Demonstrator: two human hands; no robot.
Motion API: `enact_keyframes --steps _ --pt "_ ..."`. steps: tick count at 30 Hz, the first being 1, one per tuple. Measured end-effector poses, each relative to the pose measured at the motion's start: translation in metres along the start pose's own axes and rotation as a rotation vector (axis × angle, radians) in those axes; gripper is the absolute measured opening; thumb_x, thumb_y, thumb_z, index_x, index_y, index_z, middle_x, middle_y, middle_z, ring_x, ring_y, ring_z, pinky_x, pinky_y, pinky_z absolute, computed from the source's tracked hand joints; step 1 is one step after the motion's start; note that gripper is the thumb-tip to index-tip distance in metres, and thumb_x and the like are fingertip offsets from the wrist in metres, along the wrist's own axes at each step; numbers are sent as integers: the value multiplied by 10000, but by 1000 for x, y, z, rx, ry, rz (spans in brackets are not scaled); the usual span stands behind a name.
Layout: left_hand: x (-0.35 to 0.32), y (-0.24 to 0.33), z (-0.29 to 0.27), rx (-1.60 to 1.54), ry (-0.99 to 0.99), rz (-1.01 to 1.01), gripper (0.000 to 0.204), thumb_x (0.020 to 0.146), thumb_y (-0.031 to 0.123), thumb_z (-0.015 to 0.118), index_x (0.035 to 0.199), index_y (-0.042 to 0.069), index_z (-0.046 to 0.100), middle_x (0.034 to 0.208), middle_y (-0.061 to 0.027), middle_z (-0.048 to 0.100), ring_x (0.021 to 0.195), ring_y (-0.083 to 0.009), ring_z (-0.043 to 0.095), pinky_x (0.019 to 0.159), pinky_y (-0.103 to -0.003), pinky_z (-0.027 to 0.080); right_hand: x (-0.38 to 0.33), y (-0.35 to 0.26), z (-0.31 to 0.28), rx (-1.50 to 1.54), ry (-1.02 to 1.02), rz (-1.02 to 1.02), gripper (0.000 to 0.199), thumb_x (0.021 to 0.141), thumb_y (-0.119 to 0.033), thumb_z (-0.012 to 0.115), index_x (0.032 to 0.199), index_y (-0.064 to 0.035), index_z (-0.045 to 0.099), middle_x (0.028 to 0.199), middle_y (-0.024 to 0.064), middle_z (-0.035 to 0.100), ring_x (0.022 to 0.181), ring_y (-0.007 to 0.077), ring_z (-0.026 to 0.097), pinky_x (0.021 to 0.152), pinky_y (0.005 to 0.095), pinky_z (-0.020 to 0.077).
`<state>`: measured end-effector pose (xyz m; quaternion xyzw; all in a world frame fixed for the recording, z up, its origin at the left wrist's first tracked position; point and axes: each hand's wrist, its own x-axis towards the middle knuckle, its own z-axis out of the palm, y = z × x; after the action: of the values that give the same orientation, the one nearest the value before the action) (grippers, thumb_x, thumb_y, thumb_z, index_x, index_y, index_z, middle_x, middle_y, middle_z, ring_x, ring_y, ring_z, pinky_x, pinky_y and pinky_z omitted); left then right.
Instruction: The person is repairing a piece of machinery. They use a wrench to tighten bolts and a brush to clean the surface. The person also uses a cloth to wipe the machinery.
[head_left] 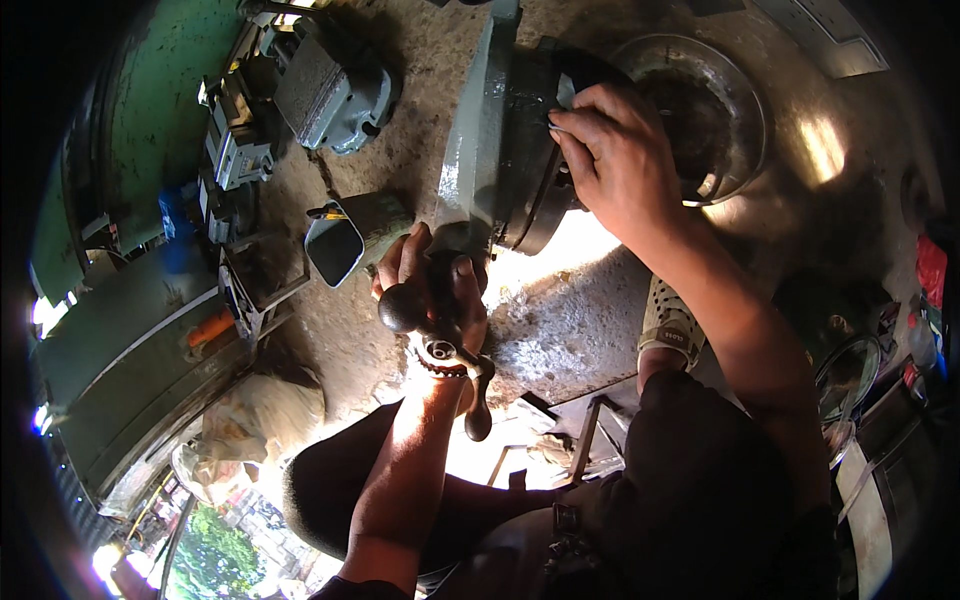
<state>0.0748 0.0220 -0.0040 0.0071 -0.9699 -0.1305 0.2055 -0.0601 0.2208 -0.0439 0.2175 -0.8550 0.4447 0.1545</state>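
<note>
- Left, far: a grey cast-metal machine part [335,95] stands on the concrete floor [560,340]; nearer, an open rectangular container [375,235] lies just beside the left hand's fingers, with a small yellow object [327,214] at its mouth.
- Left of centre: the left forearm [400,465] rises from the near edge, leaning slightly right, its wrist sunlit. The left hand [435,275] reaches far beneath a ball-ended crank handle [440,350], fingers bent on the left, thumb extended on the right.
- Left grip: fingers and thumb stand apart, with a dark hub between them; the crank hides the palm, so one cannot tell whether they clamp on the hub. The crank's black ball knob [402,308] overlaps the fingers; its tapered grip [479,408] points near.
- Centre, far: a grey machine casting [470,150] stands beyond the left hand, with a dark round part [525,185] along its right side.
- Right of centre: the right forearm [735,310] slants far and leftward, bent at the elbow. The right hand [620,155] has its back upward, its thumb and index finger pinched together on a small pale strip [566,92] at the dark round part.
- Right, far: a round metal pan [755,125] lies beyond the right hand; nearer, a perforated shoe [672,318] rests beside the forearm.
</note>
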Motion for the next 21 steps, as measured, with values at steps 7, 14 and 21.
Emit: enact_keyframes --steps 7,14,21 --pt "-3 0 1 -74 -2 -57 466 903 143 636 1337 12 527 1196 -169 560 909 -228 535 789 -375 452 -5 -15 4 -40 -8 76 137 814 -53 742 951 -37 747 924 66 628 903 263 617 846 432 463" --pt "-5 -4 2 -46 -20 -51 445 913 127 623 1335 15 539 1215 -167 554 888 -215 534 773 -365 457 -4 -19 1 -108 0 -45 283 750 48 700 1029 12 731 926 126 609 821 318 628 734 421 513" --pt "-7 0 5 -172 16 -173 494 905 326 647 1291 20 619 1186 -218 595 1091 -380 558 993 -509 395 -5 -14 -5 -46 -48 -60 282 773 73 675 1040 3 730 937 123 614 824 319 631 749 414 521"
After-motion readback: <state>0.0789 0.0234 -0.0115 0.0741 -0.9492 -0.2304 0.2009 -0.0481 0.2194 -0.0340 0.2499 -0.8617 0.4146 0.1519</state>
